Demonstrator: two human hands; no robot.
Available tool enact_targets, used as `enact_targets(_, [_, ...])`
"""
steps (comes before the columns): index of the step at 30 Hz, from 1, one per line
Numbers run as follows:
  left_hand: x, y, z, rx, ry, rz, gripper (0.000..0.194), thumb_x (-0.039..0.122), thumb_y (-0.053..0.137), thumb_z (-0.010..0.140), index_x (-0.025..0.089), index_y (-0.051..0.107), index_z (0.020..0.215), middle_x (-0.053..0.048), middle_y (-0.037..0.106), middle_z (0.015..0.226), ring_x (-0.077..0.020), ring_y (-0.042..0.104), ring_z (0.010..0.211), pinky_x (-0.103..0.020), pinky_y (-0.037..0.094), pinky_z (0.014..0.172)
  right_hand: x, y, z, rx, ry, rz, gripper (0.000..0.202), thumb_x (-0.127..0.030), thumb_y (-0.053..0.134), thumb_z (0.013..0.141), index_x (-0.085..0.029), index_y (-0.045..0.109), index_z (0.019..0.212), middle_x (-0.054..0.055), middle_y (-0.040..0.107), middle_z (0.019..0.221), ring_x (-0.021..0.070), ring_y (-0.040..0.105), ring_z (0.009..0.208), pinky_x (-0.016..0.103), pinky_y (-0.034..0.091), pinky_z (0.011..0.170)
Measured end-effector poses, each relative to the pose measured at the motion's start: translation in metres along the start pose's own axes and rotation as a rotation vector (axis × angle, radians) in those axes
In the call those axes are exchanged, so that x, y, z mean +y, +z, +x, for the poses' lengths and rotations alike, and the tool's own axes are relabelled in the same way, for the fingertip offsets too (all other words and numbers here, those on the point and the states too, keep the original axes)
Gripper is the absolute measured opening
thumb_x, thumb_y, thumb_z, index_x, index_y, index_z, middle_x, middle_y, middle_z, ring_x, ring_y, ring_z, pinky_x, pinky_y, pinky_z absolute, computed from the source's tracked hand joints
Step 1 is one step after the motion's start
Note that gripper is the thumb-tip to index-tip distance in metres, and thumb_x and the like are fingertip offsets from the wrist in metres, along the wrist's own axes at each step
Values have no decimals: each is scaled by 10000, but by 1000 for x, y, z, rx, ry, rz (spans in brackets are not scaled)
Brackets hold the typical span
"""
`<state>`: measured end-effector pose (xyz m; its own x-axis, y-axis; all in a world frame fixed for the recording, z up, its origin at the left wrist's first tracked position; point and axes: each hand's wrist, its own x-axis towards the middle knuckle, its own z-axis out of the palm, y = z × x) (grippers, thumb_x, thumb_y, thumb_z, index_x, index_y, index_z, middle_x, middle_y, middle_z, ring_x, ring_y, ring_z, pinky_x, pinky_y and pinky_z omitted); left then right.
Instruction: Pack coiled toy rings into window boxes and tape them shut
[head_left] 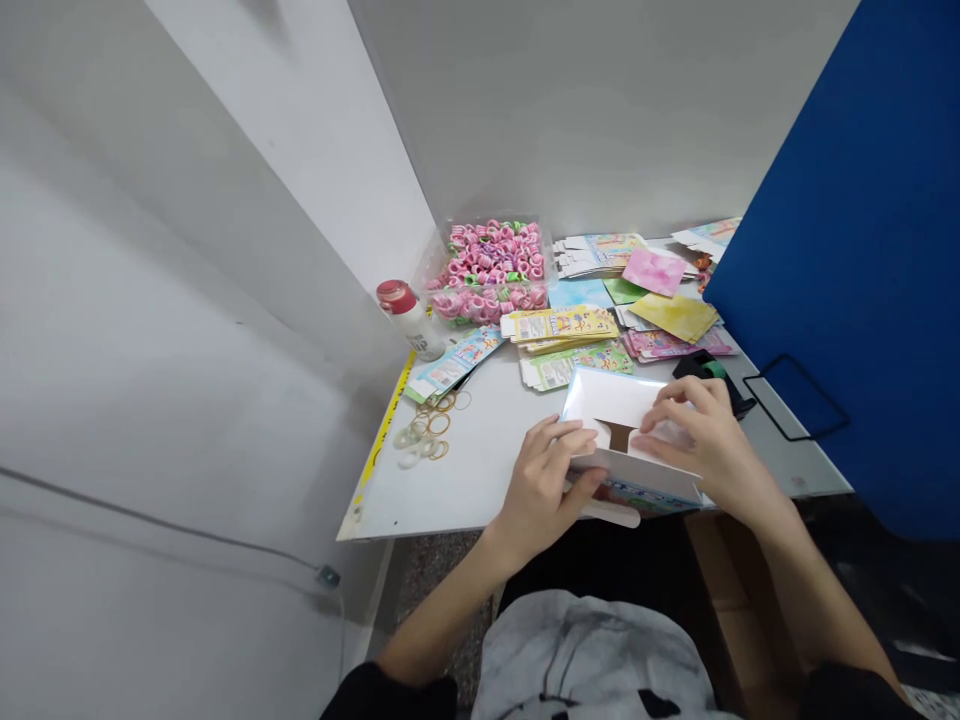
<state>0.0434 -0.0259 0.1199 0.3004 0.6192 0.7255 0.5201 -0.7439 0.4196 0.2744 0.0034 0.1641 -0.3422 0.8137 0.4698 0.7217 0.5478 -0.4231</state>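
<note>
A white-lined carton [611, 395] with printed outer sides lies at the table's front edge, its flaps standing out around a dark opening. My left hand [544, 485] grips its left end, fingers on the inner flap and thumb at the printed front side. At the other end my right hand [701, 435] has bent fingers on the right inner flap, apart from one another. A pale flap sticks out below the carton near my left thumb. What lies inside the carton cannot be made out.
Behind are a clear tub [491, 270] of pink and green rings, flat printed boxes [566, 325] and coloured cards [675, 315]. Rubber bands [439, 424] and a red-capped bottle [411, 318] stand left. A black tape dispenser [694, 368] is right, near a blue panel [847, 260].
</note>
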Motion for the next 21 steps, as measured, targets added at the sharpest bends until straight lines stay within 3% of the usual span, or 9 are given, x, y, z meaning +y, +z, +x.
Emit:
enact_targets(2, [5, -2, 3, -24, -29, 47, 276, 317, 525, 1025, 194, 569, 1268, -91, 726, 1122, -234, 651, 1130, -462, 474, 1077, -3, -4, 1, -29, -77, -72, 311, -398, 547, 993, -251, 706, 769, 78, 701, 867, 266, 566, 871, 434, 424, 812])
enact_targets(5, [9, -3, 6, -55, -97, 61, 434, 341, 520, 1028, 218, 449, 1438, -101, 701, 1170, -229, 642, 1082, -428, 505, 1012, 0, -12, -1, -112, -131, -43, 437, -362, 395, 1056, -227, 692, 765, 73, 725, 784, 237, 615, 775, 384, 442, 740])
enact_targets(7, [11, -3, 7, -39, -129, 49, 561, 350, 502, 1035, 258, 294, 1549, -102, 680, 1180, -224, 635, 1049, -400, 528, 943, 4, -19, -9, -101, -112, 4, 468, -439, 325, 1073, -226, 719, 939, 81, 760, 878, 236, 671, 826, 362, 477, 754])
enact_targets(9, [13, -5, 9, -33, -132, 52, 612, 341, 488, 1040, 303, 212, 1585, -93, 649, 1179, -221, 627, 1036, -388, 539, 908, 8, -25, -20, -69, -72, 59, 527, -528, 242, 1069, -243, 637, 1271, 88, 772, 1054, 241, 710, 972, 351, 511, 805])
enact_targets(11, [16, -8, 11, -71, -145, 75, 594, 340, 479, 1042, 342, 238, 1586, -82, 598, 1183, -215, 622, 1043, -383, 550, 908, 8, -28, -33, -47, -65, 88, 589, -582, 192, 1055, -282, 432, 1501, 98, 727, 1241, 249, 697, 1117, 367, 534, 875])
enact_targets(13, [18, -12, 14, -122, -174, 106, 568, 362, 477, 1041, 363, 291, 1577, -78, 543, 1190, -208, 622, 1047, -375, 565, 909, 5, -28, -42, -43, -86, 52, 586, -586, 301, 1043, -321, 319, 1566, 110, 648, 1373, 271, 661, 1211, 396, 550, 914])
enact_targets(16, [21, -15, 17, -171, -201, 151, 556, 383, 477, 1037, 355, 331, 1573, -90, 486, 1228, -210, 625, 1070, -385, 576, 935, -5, -22, -49, -40, -93, -89, 569, -466, 536, 1001, -364, 381, 1539, 120, 591, 1396, 299, 639, 1240, 429, 574, 927])
enact_targets(21, [14, -8, 17, -192, -130, 203, 388, 309, 505, 1024, 236, 595, 1394, -129, 497, 1258, -252, 589, 1140, -455, 567, 968, -12, -12, -51, -47, -89, -183, 415, -381, 550, 995, -319, 592, 1403, 150, 536, 1413, 332, 600, 1271, 499, 557, 987])
